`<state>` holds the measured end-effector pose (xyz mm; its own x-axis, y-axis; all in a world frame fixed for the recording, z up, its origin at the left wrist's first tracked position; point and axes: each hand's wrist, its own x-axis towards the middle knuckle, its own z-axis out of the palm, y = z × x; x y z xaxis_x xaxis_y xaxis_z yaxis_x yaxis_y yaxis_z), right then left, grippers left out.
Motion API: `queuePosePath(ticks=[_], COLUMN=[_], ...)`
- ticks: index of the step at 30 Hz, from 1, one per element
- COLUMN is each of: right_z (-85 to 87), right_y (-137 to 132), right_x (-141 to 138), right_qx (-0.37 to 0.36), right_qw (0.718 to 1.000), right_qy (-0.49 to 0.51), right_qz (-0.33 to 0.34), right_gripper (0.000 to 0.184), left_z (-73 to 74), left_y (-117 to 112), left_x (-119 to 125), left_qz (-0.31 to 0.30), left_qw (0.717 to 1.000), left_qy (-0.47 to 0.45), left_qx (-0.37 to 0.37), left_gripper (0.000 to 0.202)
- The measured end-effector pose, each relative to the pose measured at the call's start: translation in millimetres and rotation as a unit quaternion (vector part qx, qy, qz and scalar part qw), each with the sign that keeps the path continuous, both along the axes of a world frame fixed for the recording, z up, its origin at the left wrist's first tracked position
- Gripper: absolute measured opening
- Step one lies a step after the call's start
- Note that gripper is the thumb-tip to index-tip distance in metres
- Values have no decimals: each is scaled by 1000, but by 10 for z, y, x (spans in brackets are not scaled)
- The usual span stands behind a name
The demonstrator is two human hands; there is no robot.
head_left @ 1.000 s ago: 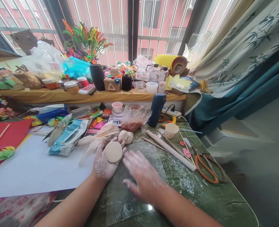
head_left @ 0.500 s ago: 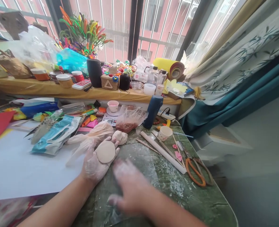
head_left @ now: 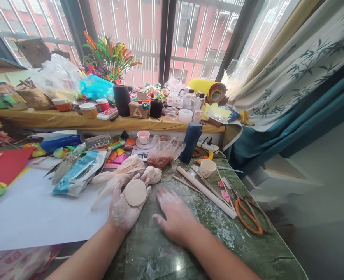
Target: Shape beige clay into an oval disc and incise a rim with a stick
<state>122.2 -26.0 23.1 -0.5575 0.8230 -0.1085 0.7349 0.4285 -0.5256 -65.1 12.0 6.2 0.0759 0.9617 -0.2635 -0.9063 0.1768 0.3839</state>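
My left hand (head_left: 121, 213) is palm up and dusted with white powder. It holds a flat round disc of pale dough (head_left: 135, 192), which rests on the palm and fingers. My right hand (head_left: 176, 214), also powdery, is palm down over a clear plastic sheet (head_left: 160, 252) on the green table, fingers stretched out and holding nothing. Just beyond the left fingertips sits a lump of the same pale dough (head_left: 152, 175), beside a crumpled thin plastic bag (head_left: 119, 175). Right of the right hand lies a white rolling pin (head_left: 207, 192).
Orange-handled scissors (head_left: 249, 217), thin sticks and a paper cup (head_left: 207, 168) lie to the right. Behind are a dark blue bottle (head_left: 190, 143), a bag of brown material (head_left: 163, 153) and a scale (head_left: 140, 153). White paper (head_left: 43, 225) and a blue packet (head_left: 78, 173) are left.
My right hand, blurred before, now shows more clearly over the sheet, a little further right. The view has shifted slightly. The dough disc stays on my left palm.
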Motion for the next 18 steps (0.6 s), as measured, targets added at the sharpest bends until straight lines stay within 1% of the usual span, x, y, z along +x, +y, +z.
queuePosePath(ticks=[1,2,3,5,6,7,8,9,10,11,12,13,14,16,17,18], right_z=[8,18,27,37,37,33,27,19,12,6,3,3,6,12,11,5], right_y=[22,19,-8,-98,-135,-151,-144,-119,-86,-61,-55,-76,-121,-250,-308,-346], right_x=[-24,-43,-53,-29,4,46,90,125,148,155,151,141,137,177,226,291], right_qx=[4,6,5,0,-12,-21,-28,-27,-16,-11,-11,-15,-24,-41,-54,-67], right_qw=[1000,1000,1000,992,986,984,985,989,996,999,1000,999,999,990,987,986], right_qy=[-8,0,19,70,83,87,78,64,46,29,21,27,43,83,89,85], right_qz=[-25,-23,10,106,142,157,154,128,75,23,-12,-17,13,105,126,122], right_gripper=[76,79,81,83,83,80,74,69,66,65,67,74,81,86,85,82], left_z=[-6,-12,-18,-30,-35,-39,-42,-43,-43,-42,-39,-36,-33,-27,-24,-23], left_y=[-1,-1,1,6,9,11,13,15,17,18,19,20,20,18,17,15], left_x=[-7,-15,-22,-34,-39,-41,-42,-41,-39,-37,-34,-31,-29,-26,-24,-23], left_qz=[0,-1,-2,0,0,-1,-3,-4,-6,-7,-7,-7,-7,-8,-9,-8], left_qw=[1000,1000,1000,1000,1000,999,999,999,999,999,999,999,1000,1000,1000,1000], left_qy=[-5,-10,-15,-26,-31,-36,-39,-40,-40,-38,-36,-33,-30,-24,-20,-18], left_qx=[3,4,4,3,2,0,-1,-2,-3,-4,-4,-3,-2,0,1,2], left_gripper=[57,58,59,61,62,62,62,62,63,64,66,68,70,73,74,73])
